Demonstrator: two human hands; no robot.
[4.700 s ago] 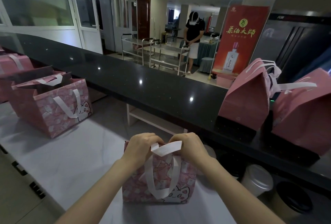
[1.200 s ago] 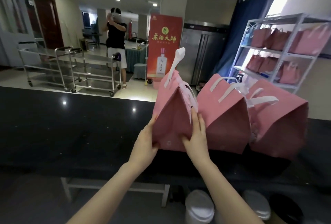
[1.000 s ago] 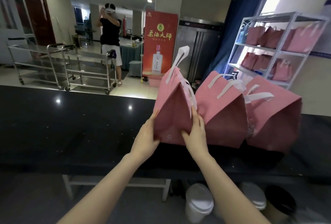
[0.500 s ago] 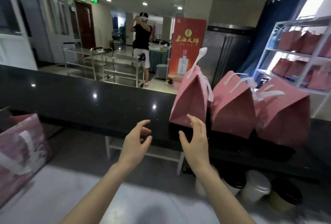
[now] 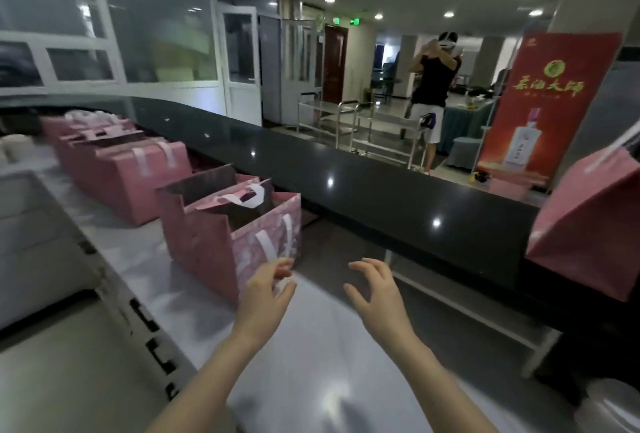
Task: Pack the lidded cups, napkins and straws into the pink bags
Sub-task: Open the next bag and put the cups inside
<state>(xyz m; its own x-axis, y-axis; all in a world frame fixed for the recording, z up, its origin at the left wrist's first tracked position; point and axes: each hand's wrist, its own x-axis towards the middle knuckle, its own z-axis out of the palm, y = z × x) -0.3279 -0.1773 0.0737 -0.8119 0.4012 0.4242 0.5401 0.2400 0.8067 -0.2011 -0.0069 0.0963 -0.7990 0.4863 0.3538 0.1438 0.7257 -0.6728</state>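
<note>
An open pink patterned bag point(image 5: 221, 238) with white ribbon handles stands on the white counter point(image 5: 311, 363), left of centre. My left hand point(image 5: 265, 292) hovers just in front of its near corner, fingers loosely curled, holding nothing. My right hand point(image 5: 375, 289) floats to the right of it over the counter, fingers spread and empty. A closed pink bag point(image 5: 588, 228) sits on the black upper ledge point(image 5: 381, 190) at the right edge. More pink bags point(image 5: 128, 169) line the counter behind the open one. A white cup lid point(image 5: 609, 412) shows at the bottom right.
The black ledge runs diagonally behind the counter. Beyond it stand steel trolleys point(image 5: 363, 128), a red banner point(image 5: 543, 103) and a person in a black shirt point(image 5: 433, 86). White cups point(image 5: 14, 148) sit at the far left.
My view has swung left from the closed bags on the ledge to the open bag on the counter. Both hands have let go of the closed bag and moved down and left, empty.
</note>
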